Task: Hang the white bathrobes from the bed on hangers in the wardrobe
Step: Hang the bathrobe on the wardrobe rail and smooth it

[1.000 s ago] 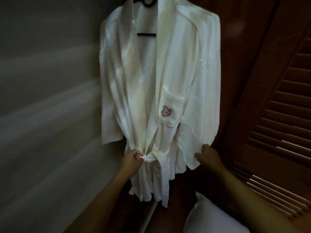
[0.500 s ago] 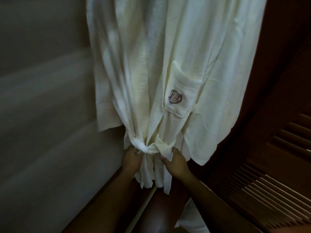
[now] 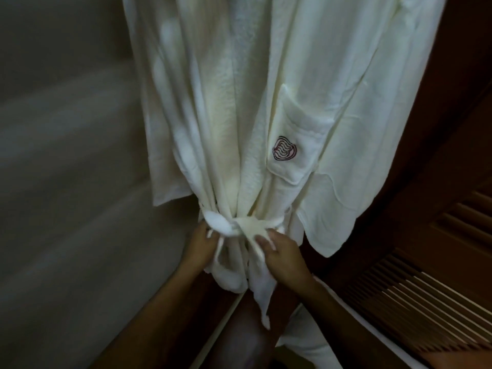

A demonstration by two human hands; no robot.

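A white bathrobe (image 3: pixel 306 89) hangs in front of me, its top cut off by the frame, so the hanger is out of view. A pocket (image 3: pixel 295 145) with a dark red emblem sits on its right front. The robe's belt (image 3: pixel 239 225) is tied round the gathered fabric low down. My left hand (image 3: pixel 199 246) grips the left part of the belt at the knot. My right hand (image 3: pixel 282 251) pinches the right belt end just below the knot, with the loose tails hanging between my hands.
A plain pale wall (image 3: pixel 66 182) stands to the left. Dark wood wardrobe panelling and a louvred door (image 3: pixel 426 275) lie to the right. A white cloth item (image 3: pixel 306 344) shows at the bottom, below my right forearm.
The view has closed in on the robe. My right hand left the robe's right hem and came to the belt knot; both hands now hold the belt.
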